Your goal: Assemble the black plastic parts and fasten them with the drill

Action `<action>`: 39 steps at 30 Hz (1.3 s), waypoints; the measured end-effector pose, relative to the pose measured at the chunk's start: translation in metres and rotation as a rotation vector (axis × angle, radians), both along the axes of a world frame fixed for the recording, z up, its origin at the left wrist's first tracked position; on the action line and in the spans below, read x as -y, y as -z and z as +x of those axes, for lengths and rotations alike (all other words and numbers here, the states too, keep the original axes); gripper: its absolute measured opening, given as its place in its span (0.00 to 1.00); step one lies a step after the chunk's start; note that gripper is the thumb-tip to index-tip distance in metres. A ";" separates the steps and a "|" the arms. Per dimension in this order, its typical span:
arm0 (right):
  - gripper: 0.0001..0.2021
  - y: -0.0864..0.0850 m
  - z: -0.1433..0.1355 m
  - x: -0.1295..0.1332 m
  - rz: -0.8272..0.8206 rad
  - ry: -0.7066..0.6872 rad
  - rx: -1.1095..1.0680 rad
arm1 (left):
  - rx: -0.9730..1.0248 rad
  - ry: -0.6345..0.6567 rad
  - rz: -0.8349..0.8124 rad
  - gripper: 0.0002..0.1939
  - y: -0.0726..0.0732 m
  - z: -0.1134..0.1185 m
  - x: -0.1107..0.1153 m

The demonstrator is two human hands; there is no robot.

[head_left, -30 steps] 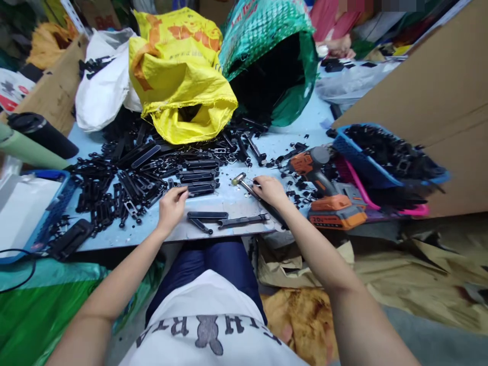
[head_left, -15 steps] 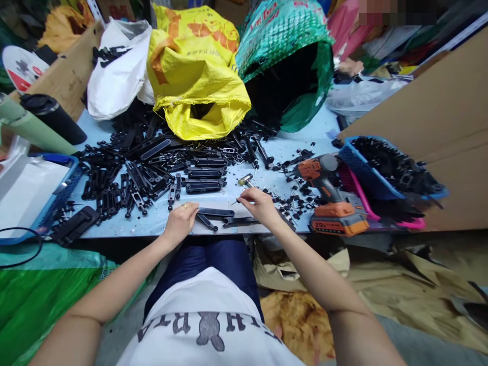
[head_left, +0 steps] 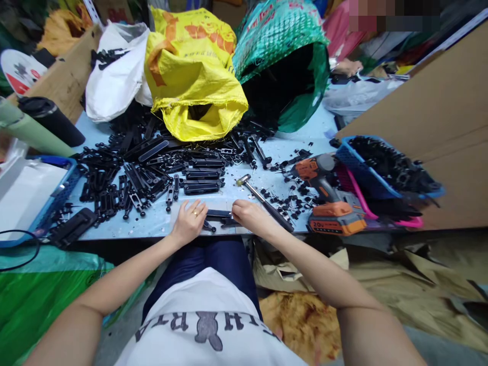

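My left hand [head_left: 188, 222] is closed on the left end of a long flat black plastic bar [head_left: 218, 214], which lies near the table's front edge. At the bar's right end, my right hand [head_left: 248, 215] is closed in a pinch around a small pin, mostly hidden by the fingers. A second, shorter black piece [head_left: 208, 226] pokes out below the bar, between the hands. Just right of my right hand rests a hammer [head_left: 263, 199] with a yellowish head and black handle. Several finished-looking black bars [head_left: 204, 186] lie stacked beyond the hands.
Loose black parts [head_left: 110, 188] cover the table's left. An orange cordless drill [head_left: 331, 217] and a blue basket [head_left: 353, 165] of black parts stand right. Yellow [head_left: 198, 86], white [head_left: 114, 91] and green [head_left: 282, 56] sacks line the back. A co-worker's hand [head_left: 347, 67] shows behind.
My right hand has moved down and left with the small pin to the bar's right end. My left hand has shifted right along the bar. More of the hammer now shows.
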State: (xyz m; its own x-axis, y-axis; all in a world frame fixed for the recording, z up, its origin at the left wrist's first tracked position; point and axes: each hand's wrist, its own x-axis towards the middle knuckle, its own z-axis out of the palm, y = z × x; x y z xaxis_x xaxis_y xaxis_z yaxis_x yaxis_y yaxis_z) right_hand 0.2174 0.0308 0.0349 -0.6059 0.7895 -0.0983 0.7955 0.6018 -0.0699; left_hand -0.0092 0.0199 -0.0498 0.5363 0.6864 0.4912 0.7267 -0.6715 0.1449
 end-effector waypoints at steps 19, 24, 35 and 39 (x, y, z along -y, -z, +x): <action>0.28 0.072 0.060 0.001 0.235 0.037 -0.169 | -0.236 0.103 -0.157 0.24 -0.009 0.032 -0.023; 0.30 0.013 0.049 0.022 0.026 -0.247 -0.461 | 0.122 0.275 -0.235 0.27 -0.056 0.015 0.009; 0.18 0.075 -0.096 0.047 0.028 0.382 -1.195 | 0.766 0.215 0.001 0.35 -0.062 0.043 0.059; 0.16 0.078 -0.088 -0.010 0.205 0.343 -1.228 | 0.464 0.041 0.115 0.40 -0.037 0.031 0.032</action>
State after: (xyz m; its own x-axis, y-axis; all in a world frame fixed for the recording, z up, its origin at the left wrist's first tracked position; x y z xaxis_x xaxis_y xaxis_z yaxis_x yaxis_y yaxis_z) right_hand 0.1295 0.0408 -0.0430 0.0224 0.8562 0.5162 0.3918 0.4675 -0.7924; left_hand 0.0217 -0.0123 -0.0133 0.2677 0.5964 0.7567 0.5759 -0.7287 0.3706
